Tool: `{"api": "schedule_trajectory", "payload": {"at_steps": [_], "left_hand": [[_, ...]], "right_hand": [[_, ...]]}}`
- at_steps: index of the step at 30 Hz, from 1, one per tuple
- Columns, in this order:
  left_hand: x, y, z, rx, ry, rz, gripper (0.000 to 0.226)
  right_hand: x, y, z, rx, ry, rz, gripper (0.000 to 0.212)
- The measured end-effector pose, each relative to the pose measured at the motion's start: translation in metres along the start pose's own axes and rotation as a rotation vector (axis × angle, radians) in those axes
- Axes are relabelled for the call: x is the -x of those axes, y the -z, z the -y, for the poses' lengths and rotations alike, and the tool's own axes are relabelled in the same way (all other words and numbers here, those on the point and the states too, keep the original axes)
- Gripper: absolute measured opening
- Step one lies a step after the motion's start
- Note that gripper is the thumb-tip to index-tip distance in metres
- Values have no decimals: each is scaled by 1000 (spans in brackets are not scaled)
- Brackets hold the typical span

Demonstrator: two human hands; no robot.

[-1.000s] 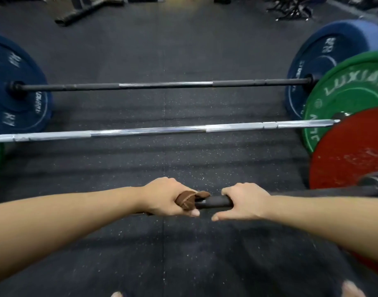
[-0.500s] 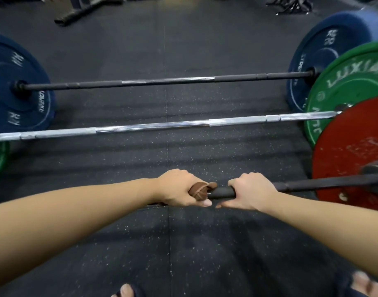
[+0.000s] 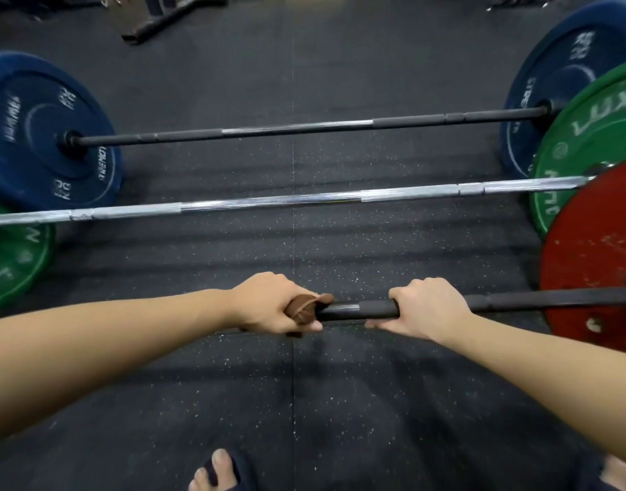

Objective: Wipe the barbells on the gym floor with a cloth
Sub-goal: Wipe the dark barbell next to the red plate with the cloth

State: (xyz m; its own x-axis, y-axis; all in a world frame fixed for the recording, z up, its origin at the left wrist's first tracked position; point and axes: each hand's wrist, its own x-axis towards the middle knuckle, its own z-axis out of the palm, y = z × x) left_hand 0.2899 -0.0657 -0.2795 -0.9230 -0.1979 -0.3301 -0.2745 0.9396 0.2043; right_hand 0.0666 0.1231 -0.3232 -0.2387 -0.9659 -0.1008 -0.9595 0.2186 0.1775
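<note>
Left hand (image 3: 269, 306) clamps a brown cloth (image 3: 302, 309) around the nearest black bar (image 3: 361, 309), fingers curled tight over it. Right hand (image 3: 426, 310) grips the same bar bare, near the cloth, with a short stretch of shaft showing between them. Past the right hand, the bar meets a red plate (image 3: 595, 256). Ahead of both hands lies a silver barbell (image 3: 290, 200), and beyond it a dark barbell (image 3: 297, 129).
</note>
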Motion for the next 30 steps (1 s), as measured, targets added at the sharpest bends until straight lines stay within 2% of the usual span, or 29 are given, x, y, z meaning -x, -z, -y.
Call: {"api": "schedule_trajectory", "payload": {"at_steps": [3,6,14,19,20,22,25,30], "left_hand": [[-20,-2,-18,-28,-65,-9,52],[-32,-1,-29,-37,-80,-4,46],[7,0,5,96,7,-13,50],[66,-10,62,86,115,-60,86],[76,-11,67,89,139,-56,84],[86,-7,68,76,182,-45,66],[72,-3,59,44,194,-26,48],[27,-7,39,95,116,-1,53]], "right_hand": [[1,3,1,-11,-3,14,70],[2,4,1,-27,-2,21,66],[-3,7,-2,-113,28,103,83],[-14,17,41,-189,195,100,84],[-18,20,57,-211,208,106,83],[-26,24,79,-219,213,94,81],[-33,25,88,-193,210,89,75],[-40,26,91,-172,119,142,72]]}}
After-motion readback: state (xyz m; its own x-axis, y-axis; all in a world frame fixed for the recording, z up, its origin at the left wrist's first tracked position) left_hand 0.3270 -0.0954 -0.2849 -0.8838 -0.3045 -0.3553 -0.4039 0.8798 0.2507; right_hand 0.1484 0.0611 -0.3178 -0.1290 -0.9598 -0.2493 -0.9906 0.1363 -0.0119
